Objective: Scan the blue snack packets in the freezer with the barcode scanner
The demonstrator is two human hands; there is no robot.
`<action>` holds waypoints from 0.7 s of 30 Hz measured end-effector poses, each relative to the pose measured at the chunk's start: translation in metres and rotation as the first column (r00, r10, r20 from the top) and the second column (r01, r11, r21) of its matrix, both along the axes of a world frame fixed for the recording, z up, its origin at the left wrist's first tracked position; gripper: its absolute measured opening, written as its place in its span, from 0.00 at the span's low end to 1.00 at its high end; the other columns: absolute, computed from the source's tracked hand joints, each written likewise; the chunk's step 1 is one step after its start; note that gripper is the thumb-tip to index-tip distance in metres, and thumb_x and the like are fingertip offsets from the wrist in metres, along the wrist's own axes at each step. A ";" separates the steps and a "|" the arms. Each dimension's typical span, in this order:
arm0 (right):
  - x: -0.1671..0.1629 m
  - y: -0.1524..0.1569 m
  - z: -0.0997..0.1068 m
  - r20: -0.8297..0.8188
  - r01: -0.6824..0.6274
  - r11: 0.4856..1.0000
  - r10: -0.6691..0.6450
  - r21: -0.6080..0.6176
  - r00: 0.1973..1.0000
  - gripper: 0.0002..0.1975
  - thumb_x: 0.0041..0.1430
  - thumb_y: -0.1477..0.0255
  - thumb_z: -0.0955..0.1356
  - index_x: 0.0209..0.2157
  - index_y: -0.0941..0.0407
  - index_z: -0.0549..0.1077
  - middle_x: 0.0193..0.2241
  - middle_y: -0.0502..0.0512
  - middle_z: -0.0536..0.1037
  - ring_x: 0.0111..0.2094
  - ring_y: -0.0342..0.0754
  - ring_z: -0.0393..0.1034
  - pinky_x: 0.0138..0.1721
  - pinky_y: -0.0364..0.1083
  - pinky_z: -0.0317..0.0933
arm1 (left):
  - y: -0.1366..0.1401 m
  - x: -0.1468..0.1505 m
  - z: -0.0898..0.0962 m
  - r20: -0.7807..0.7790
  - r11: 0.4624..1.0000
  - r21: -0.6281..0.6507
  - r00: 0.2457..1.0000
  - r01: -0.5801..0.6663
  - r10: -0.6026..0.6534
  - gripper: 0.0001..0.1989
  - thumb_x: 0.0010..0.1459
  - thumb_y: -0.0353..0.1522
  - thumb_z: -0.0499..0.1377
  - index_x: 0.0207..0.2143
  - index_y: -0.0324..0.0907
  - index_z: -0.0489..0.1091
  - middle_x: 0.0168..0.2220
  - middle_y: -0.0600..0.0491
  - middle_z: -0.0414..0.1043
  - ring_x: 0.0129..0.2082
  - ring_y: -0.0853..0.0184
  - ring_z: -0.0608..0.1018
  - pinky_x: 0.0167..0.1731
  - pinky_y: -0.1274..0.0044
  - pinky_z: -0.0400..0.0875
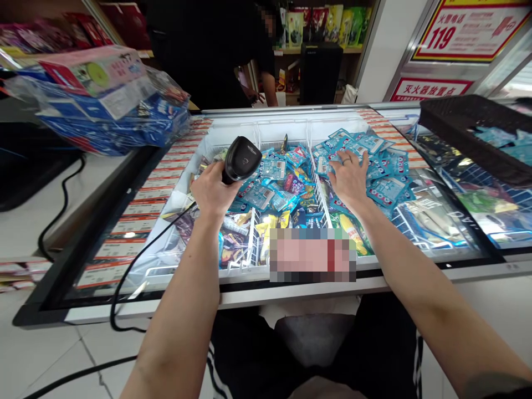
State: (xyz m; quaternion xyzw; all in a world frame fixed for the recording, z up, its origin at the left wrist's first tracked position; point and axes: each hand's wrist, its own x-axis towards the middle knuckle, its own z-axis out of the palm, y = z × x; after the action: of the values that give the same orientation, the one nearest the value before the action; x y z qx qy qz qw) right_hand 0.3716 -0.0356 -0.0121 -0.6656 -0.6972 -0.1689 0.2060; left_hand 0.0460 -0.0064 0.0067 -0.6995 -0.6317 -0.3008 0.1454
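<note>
My left hand (213,189) is wrapped round the handle of a black barcode scanner (243,159), held above the left part of a chest freezer (299,287). The scanner's cord runs down past my left forearm. My right hand (350,176) lies with spread fingers on a heap of blue ice cream packets (388,191) at the freezer's right section; a ring shows on one finger. More blue packets (272,166) lie in the middle wire compartment, among yellow and purple wrappers. Whether my right fingertips pinch a packet is not visible; they look spread and flat.
Plastic-wrapped boxes (112,105) stand on the left corner. A black basket (477,133) holding blue packets rests at the right. White wire dividers (318,188) split the freezer. Across it, a person in black (203,55) leans near shelves. Price labels (141,205) line the left glass.
</note>
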 end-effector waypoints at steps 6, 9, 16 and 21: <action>-0.016 -0.002 0.003 -0.089 -0.168 0.986 0.168 0.011 0.982 0.17 0.63 0.69 0.58 0.50 0.52 0.71 0.55 0.58 0.69 0.59 0.58 0.54 0.60 0.69 0.34 | -0.007 -0.002 0.004 -0.017 0.996 -0.015 0.996 0.090 -0.091 0.16 0.51 0.44 0.58 0.36 0.43 0.71 0.36 0.49 0.74 0.40 0.59 0.75 0.32 0.75 0.62; -0.021 -0.001 0.003 -0.095 -0.247 0.969 0.245 -0.018 0.965 0.18 0.63 0.69 0.58 0.52 0.51 0.70 0.54 0.56 0.71 0.58 0.56 0.57 0.61 0.67 0.36 | -0.012 -0.001 0.008 -0.029 0.990 -0.054 0.991 0.129 -0.131 0.15 0.49 0.43 0.59 0.37 0.44 0.72 0.35 0.50 0.74 0.39 0.59 0.76 0.31 0.75 0.63; -0.040 0.005 0.005 -0.097 -0.536 0.822 0.527 -0.194 0.844 0.23 0.65 0.65 0.60 0.61 0.50 0.60 0.61 0.53 0.62 0.60 0.54 0.56 0.60 0.58 0.49 | -0.013 -0.006 0.015 -0.098 0.972 -0.108 0.970 0.210 -0.220 0.16 0.50 0.43 0.58 0.39 0.45 0.72 0.37 0.51 0.75 0.38 0.60 0.76 0.30 0.75 0.62; -0.057 0.012 0.004 -0.063 -0.609 0.745 0.617 -0.274 0.784 0.24 0.65 0.61 0.59 0.62 0.49 0.58 0.62 0.49 0.59 0.60 0.55 0.55 0.59 0.58 0.51 | -0.016 -0.016 0.005 -0.145 0.969 -0.124 0.963 0.212 -0.229 0.15 0.50 0.41 0.57 0.40 0.45 0.72 0.37 0.51 0.75 0.38 0.60 0.76 0.28 0.76 0.61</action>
State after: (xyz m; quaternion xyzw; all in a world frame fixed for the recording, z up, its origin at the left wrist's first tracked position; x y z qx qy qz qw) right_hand 0.3144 -0.0237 -0.0079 -0.4191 -0.8966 -0.0024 0.1430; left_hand 0.0304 -0.0220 0.0118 -0.7941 -0.5515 -0.2241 0.1228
